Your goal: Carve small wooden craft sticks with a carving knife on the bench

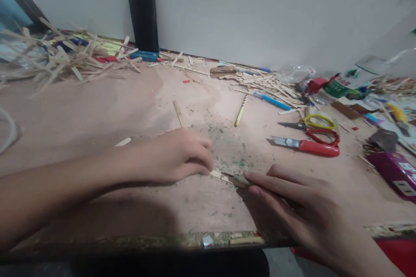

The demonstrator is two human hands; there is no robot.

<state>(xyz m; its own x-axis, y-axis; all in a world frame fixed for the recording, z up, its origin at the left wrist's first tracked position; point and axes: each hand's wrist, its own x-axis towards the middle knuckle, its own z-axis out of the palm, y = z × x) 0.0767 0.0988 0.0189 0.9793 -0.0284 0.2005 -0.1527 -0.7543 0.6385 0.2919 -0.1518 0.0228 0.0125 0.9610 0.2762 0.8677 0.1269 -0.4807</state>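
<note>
My left hand [185, 156] has its fingers bent down onto one end of a flat wooden craft stick [217, 174], pinning it to the table. The stick's surface looks notched. In my right hand [299, 194] is a slim craft knife [239, 179], gripped like a pen. Its dark, narrow tip rests on or just over the stick. Most of its handle is hidden by my fingers. Beyond my left hand lies another thin stick [178, 112], and a rounded stick piece [123, 142] is beside my forearm.
Right of centre lie scissors [320, 127], a red utility knife [316, 147], a blue pen-like tool [272, 101] and a striped pencil [241, 110]. Stick piles [71, 56] and a leaning phone [143, 17] stand at the back. A bottle [347, 80] and purple packet [394, 173] are right.
</note>
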